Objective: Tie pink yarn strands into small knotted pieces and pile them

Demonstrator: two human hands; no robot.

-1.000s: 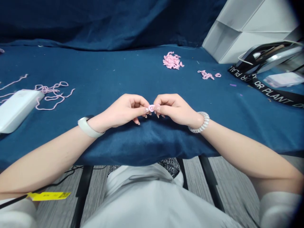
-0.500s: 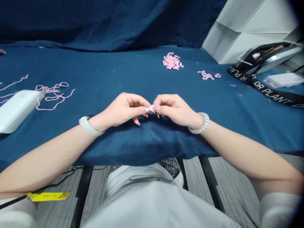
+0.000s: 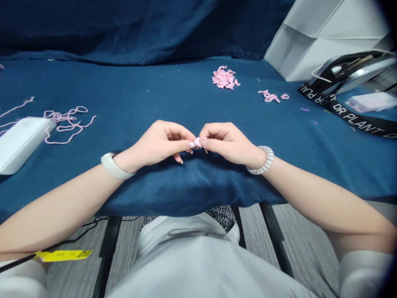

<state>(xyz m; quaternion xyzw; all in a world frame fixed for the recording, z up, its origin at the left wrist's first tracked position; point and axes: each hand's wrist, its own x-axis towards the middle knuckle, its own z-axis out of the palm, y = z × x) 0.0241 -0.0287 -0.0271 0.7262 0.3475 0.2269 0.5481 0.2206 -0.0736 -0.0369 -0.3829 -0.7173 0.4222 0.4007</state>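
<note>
Between my fingertips is a small piece of pink yarn [image 3: 197,142], looped or knotted, above the front edge of the blue cloth [image 3: 149,95]. My left hand [image 3: 169,140] pinches its left side between thumb and forefinger, the other fingers curled loosely below. From the other side my right hand [image 3: 225,142] pinches it in the same way, the two hands' tips nearly touching. Most of the piece is covered by the fingers, so its exact shape is hidden. Farther back lie a pile of pink yarn pieces [image 3: 225,78] and a smaller group of pink yarn loops [image 3: 269,96].
Loose pink yarn strands [image 3: 70,120] lie at the left beside a white box-like object [image 3: 23,145]. Back right stand white bins [image 3: 328,58], a black pouch [image 3: 344,74] and a black lettered strap [image 3: 356,124]. A yellow tag [image 3: 66,255] hangs by my left arm.
Both hands keep their pinch at almost the same spot. The pink yarn piece looks slightly turned between the fingertips. The view has shifted a little.
</note>
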